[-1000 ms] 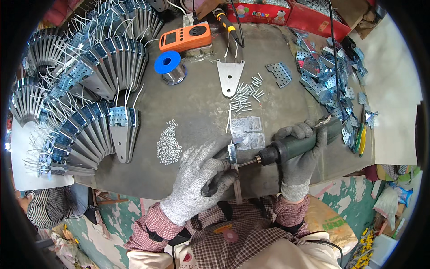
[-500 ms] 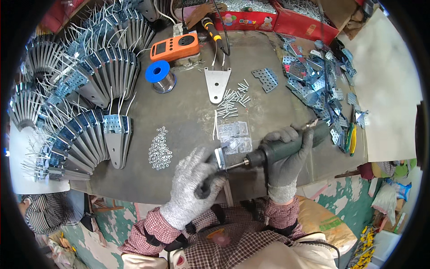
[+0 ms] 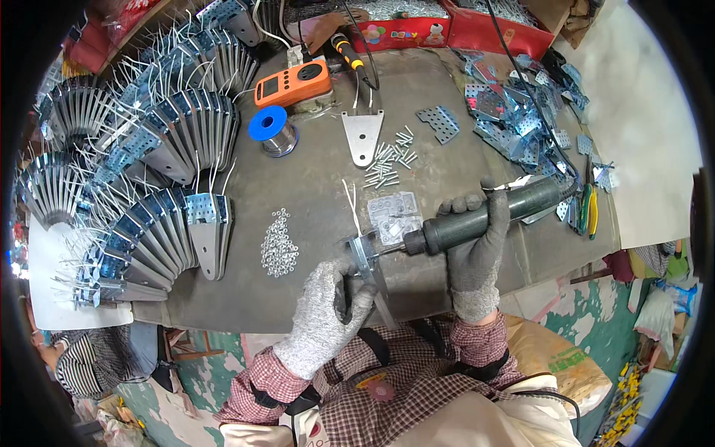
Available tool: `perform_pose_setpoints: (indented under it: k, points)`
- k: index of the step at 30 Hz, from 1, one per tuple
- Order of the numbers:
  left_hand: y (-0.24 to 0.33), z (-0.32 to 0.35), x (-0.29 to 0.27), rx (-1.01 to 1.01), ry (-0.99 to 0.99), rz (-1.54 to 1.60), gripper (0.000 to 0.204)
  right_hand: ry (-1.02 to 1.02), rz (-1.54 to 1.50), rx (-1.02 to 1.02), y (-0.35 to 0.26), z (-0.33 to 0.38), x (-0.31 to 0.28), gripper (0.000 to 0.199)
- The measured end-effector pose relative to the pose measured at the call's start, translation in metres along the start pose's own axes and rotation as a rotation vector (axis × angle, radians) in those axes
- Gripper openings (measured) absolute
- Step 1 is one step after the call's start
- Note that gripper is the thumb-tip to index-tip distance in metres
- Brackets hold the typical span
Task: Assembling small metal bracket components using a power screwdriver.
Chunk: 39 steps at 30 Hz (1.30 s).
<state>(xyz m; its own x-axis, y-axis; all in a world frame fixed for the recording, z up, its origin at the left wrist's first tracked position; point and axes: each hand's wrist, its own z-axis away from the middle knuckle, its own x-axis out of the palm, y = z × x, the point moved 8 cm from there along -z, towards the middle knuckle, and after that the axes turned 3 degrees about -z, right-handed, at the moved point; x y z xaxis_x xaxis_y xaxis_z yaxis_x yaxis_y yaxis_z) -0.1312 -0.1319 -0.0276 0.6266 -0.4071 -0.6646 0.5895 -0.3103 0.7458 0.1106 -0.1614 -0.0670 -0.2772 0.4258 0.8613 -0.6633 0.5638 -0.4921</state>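
My left hand (image 3: pixel 322 309), in a grey work glove, pinches a flat grey metal bracket (image 3: pixel 379 287) standing on edge near the table's front, a blue plate and white wires at its upper end. My right hand (image 3: pixel 477 272), gloved too, is wrapped around a dark electric screwdriver (image 3: pixel 488 214) lying nearly level. The screwdriver's tip meets the bracket's right side near its upper end. Just beyond lies a clear plastic piece with round recesses (image 3: pixel 395 211). Small nuts (image 3: pixel 280 246) form a pile to the left, and loose screws (image 3: pixel 389 165) lie farther back.
Curved rows of finished-looking brackets (image 3: pixel 156 231) fill the left side. Behind are a solder spool (image 3: pixel 272 134), an orange meter (image 3: pixel 292 83), a soldering iron (image 3: pixel 346 54) and a lone bracket (image 3: pixel 363 138). Perforated plates (image 3: pixel 514 123) and pliers (image 3: pixel 590 212) lie right; the screwdriver's cord (image 3: pixel 532 86) hangs there.
The screwdriver has shifted slightly up and right. The bracket has tilted, showing more of its length, and my left hand has moved a little lower along it.
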Motion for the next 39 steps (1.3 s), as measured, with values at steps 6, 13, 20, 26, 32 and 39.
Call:
perform_pose_setpoints:
  k: [6, 13, 20, 26, 32, 39]
  points:
    - [0.001, 0.000, 0.004, 0.030, -0.021, 0.043, 0.031, -0.023, -0.015, 0.009, 0.000, 0.004, 0.002, 0.038]
    - [0.053, -0.003, -0.021, 0.587, -0.070, 0.020, 0.035, -0.095, -0.323, 0.026, -0.014, 0.002, 0.024, 0.043]
    - [0.015, 0.011, -0.019, 0.501, 0.056, 0.030, 0.036, -0.051, -0.337, 0.183, 0.015, -0.002, 0.012, 0.037]
    - [-0.010, -0.023, -0.060, 0.244, 0.221, -0.894, 0.020, -0.065, -0.343, 0.195, 0.019, -0.006, 0.009, 0.038]
    - [-0.014, -0.045, -0.040, 0.337, 0.030, -1.048, 0.020, -0.014, -0.335, 0.219, 0.022, -0.005, 0.007, 0.039]
    - [0.008, -0.028, -0.044, 0.347, 0.204, -0.119, 0.024, -0.015, -0.315, 0.216, 0.022, -0.007, 0.004, 0.040]
